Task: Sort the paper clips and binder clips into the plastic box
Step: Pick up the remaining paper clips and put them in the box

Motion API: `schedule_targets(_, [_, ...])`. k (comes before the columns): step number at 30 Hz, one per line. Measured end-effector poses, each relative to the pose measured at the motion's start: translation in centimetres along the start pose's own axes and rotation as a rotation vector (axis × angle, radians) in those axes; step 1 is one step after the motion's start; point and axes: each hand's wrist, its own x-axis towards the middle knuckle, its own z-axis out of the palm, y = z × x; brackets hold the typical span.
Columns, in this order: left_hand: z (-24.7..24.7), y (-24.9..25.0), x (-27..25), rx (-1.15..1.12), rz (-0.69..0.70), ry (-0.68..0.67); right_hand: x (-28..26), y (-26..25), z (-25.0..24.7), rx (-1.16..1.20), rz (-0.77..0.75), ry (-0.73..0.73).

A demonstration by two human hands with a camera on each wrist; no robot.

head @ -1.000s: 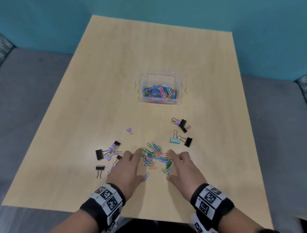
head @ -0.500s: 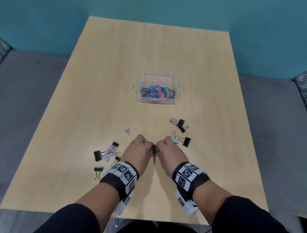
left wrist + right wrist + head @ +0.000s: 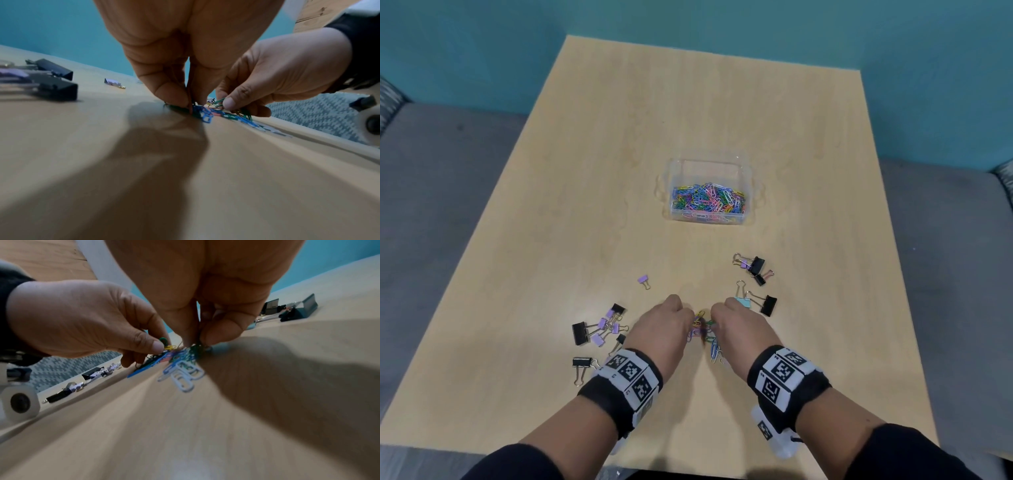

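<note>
While the head view is hiding the fingertips behind the knuckles, the wrist views are showing them: the left hand (image 3: 661, 329) and right hand (image 3: 736, 327) are each pinching, thumb against curled fingers, into the loose paper clips (image 3: 180, 363) lying on the table (image 3: 551, 274) between them. Only the right wrist view is catching pale clips trailing toward the near edge. Binder clips on the left (image 3: 599, 329) and binder clips on the right (image 3: 756, 284) are lying beside the hands. Farther off, the plastic box (image 3: 709, 164) is sitting mid-table, holding more coloured clips.
</note>
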Motion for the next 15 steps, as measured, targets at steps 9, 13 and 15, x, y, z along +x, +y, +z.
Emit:
schedule_targets(9, [-1.7, -0.6, 0.7, -0.251, -0.190, -0.060, 0.0, 1.3, -1.4, 0.405, 0.087, -0.019])
schedule_targets(13, [-2.6, -1.4, 0.8, -0.646, -0.348, -0.085, -0.1, 1.4, -2.6, 0.839, 0.269, -0.096])
schedule_targets(15, [-3.4, -1.5, 1.4, -0.888, -0.434, -0.076, 0.2, 1.4, -3.6, 0.974, 0.294, -0.115])
